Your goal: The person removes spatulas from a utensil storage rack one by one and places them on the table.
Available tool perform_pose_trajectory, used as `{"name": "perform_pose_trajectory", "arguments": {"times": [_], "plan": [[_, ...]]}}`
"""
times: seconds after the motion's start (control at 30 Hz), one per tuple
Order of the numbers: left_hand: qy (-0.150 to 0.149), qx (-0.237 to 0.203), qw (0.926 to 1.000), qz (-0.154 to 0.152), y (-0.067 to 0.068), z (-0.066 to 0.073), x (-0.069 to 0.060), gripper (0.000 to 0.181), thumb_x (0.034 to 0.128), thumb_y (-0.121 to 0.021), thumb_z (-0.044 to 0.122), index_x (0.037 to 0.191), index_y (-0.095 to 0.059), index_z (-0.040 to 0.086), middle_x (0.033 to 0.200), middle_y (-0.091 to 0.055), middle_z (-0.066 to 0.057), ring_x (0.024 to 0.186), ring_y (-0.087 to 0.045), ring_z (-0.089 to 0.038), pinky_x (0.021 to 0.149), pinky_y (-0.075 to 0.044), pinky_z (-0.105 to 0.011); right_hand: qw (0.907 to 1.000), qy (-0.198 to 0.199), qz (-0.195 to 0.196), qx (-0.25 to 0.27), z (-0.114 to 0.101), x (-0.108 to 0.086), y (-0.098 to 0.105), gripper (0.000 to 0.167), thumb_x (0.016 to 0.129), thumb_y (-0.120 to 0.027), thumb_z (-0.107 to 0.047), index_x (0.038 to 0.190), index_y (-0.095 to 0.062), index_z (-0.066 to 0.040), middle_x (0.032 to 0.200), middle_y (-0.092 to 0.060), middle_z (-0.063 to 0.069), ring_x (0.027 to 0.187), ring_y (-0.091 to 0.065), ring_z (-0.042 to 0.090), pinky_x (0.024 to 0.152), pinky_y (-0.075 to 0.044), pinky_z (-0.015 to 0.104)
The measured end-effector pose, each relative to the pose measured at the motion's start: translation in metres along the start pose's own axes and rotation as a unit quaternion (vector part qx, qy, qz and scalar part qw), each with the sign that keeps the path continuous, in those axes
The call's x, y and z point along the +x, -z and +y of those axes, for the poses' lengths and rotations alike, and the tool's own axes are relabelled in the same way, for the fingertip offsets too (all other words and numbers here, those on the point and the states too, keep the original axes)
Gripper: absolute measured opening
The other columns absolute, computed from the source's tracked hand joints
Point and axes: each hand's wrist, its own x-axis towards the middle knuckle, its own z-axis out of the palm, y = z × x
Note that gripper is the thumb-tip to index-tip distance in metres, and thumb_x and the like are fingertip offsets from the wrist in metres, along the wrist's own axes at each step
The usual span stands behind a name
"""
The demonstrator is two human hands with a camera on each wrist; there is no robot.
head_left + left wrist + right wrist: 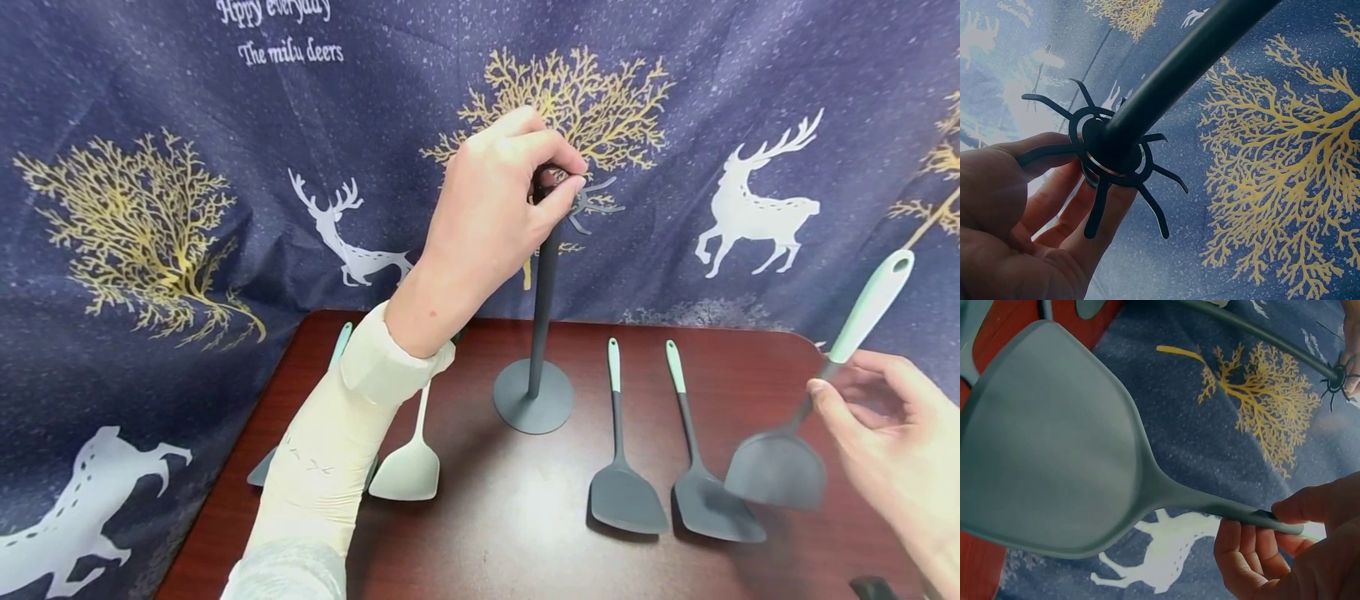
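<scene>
My left hand [502,179] pinches the top of an upright dark grey utensil stand [543,308] between thumb and fingers. A ring of hooks [1163,219] spreads out just below that grip in the left wrist view. The stand's round base [517,408] rests on the table. Out to the right, my right hand [892,433] holds a grey spatula [780,471] by its neck, just below the mint handle. Its broad blade hangs downward above the table, and the handle tilts up to the right. Nothing hangs on the hooks that I can see.
Two grey spatulas [626,500] with mint handles lie right of the stand on the brown table [510,517]. Left of it lie a pale spatula [408,475] and another mint-handled utensil [341,342], partly behind the left sleeve. A patterned blue cloth [405,100] hangs behind.
</scene>
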Motion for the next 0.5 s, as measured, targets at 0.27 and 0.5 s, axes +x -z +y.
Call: {"name": "perform_pose_trajectory", "arguments": {"times": [0.27, 0.5], "plan": [[0.005, 0.001, 1.0000, -0.003, -0.001, 0.001, 0.000, 0.011, 0.0993, -0.073, 0.016, 0.099, -0.083, 0.013, 0.089, -0.058, -0.001, 0.080, -0.052, -0.012, 0.075, -0.043, -0.026, 1.0000, -0.002, 0.003, 0.007, 0.012, 0.001, 0.008, 0.038, 0.084, -0.068, 0.022, 0.116, -0.073, 0.004, 0.089, -0.067, -0.021, 0.080, -0.066, -0.009, 0.077, -0.051, 0.004], [0.003, -0.007, 1.0000, 0.002, -0.001, 0.000, 0.000, 0.010, 0.0985, -0.073, 0.014, 0.098, -0.083, 0.013, 0.089, -0.060, -0.001, 0.080, -0.054, -0.011, 0.074, -0.043, -0.025, 0.9999, 0.000, 0.014, -0.004, 0.024, 0.004, 0.014, 0.040, 0.084, -0.067, 0.021, 0.118, -0.074, 0.002, 0.087, -0.065, -0.026, 0.078, -0.063, -0.011, 0.074, -0.050, 0.002]]}}
